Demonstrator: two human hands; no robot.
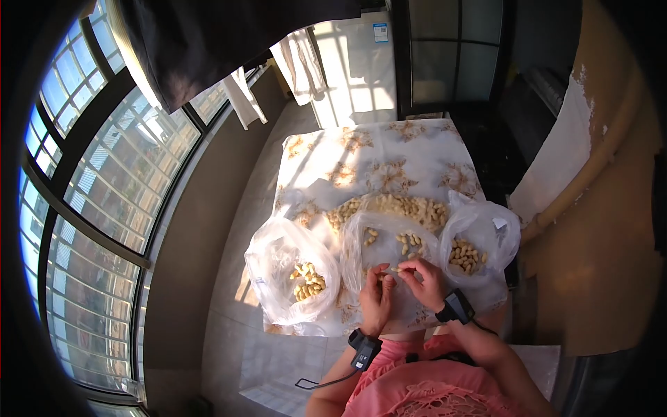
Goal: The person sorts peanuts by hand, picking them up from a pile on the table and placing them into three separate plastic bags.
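Note:
At the table's near edge, my left hand has its thumb and fingers curled together; what lies between them, if anything, is too small to make out. Close by on the right, my right hand pinches a peanut between thumb and fingertips. Both hands are over the front of the middle plastic bag, where a few unshelled peanuts lie. The left plastic bag stands open around a small heap of peanuts. In the right plastic bag is another pile of peanuts.
A long heap of peanuts lies behind the middle bag on the flower-patterned tablecloth. Dark cloth hangs overhead at upper left. Barred windows line the left wall; a pipe runs along the right one.

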